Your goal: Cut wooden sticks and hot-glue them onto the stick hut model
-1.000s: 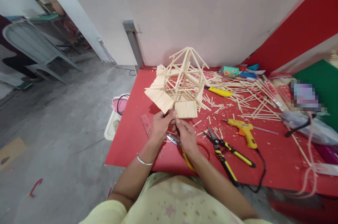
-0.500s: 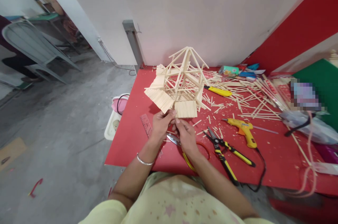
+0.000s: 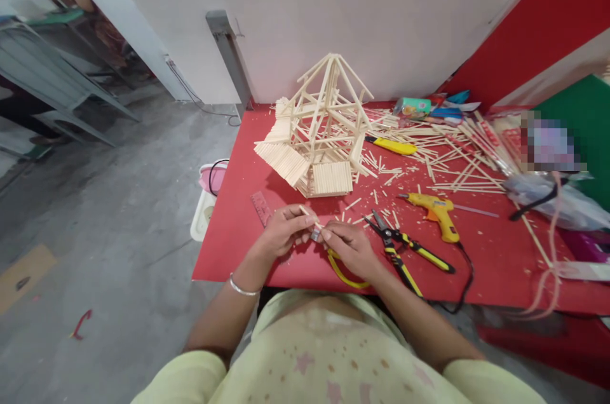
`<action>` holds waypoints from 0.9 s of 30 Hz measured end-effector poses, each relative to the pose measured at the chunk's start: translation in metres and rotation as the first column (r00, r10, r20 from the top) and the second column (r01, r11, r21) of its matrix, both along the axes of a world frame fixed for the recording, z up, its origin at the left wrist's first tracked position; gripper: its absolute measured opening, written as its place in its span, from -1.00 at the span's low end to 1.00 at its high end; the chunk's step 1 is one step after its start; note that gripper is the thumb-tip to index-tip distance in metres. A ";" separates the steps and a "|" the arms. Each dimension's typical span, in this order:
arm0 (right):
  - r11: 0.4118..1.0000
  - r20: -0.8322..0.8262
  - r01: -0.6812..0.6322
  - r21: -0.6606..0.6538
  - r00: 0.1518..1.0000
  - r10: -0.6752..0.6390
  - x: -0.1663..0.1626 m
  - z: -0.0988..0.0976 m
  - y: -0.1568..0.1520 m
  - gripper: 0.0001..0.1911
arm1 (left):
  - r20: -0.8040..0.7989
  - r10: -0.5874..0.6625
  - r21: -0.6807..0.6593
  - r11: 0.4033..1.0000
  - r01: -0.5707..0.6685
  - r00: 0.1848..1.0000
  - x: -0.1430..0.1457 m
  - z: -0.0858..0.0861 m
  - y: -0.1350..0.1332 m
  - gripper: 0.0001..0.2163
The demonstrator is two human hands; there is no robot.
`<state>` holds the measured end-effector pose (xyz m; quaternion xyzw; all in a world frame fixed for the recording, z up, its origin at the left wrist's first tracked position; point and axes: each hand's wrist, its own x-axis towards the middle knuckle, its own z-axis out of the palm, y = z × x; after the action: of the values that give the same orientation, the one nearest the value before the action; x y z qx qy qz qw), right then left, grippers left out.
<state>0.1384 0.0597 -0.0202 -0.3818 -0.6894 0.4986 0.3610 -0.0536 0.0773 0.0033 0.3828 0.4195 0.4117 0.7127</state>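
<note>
My left hand (image 3: 284, 230) and my right hand (image 3: 347, 244) meet over the red table (image 3: 238, 245), fingertips pinched together on a short wooden stick (image 3: 309, 213). A pair of scissors with yellow and orange handles (image 3: 338, 267) lies under my right hand. Just beyond the hands stands a house frame built of wooden sticks (image 3: 319, 131), with flat stick panels at its front. Neither hand touches the frame.
Yellow-handled pliers (image 3: 398, 251) and a yellow glue gun (image 3: 436, 216) with a black cord lie right of my hands. A yellow knife (image 3: 393, 145), loose sticks, a ruler (image 3: 261, 207) and bags cover the table. White panels stand behind. A white tray (image 3: 204, 213) sits on the floor at left.
My hands have drawn back from the stick frame toward me and now pinch a short stick. The view has tilted down.
</note>
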 end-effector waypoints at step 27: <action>0.904 0.864 0.192 0.382 0.271 -0.423 0.148 -0.018 -0.079 -0.01 | -0.158 0.194 0.234 0.960 -0.155 0.968 0.076 -0.046 -0.011 -0.77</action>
<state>0.2862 -0.0196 -0.0382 -0.6845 -0.7276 0.0362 0.0272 0.0224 0.0663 -0.0422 0.4561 0.4662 0.4808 0.5860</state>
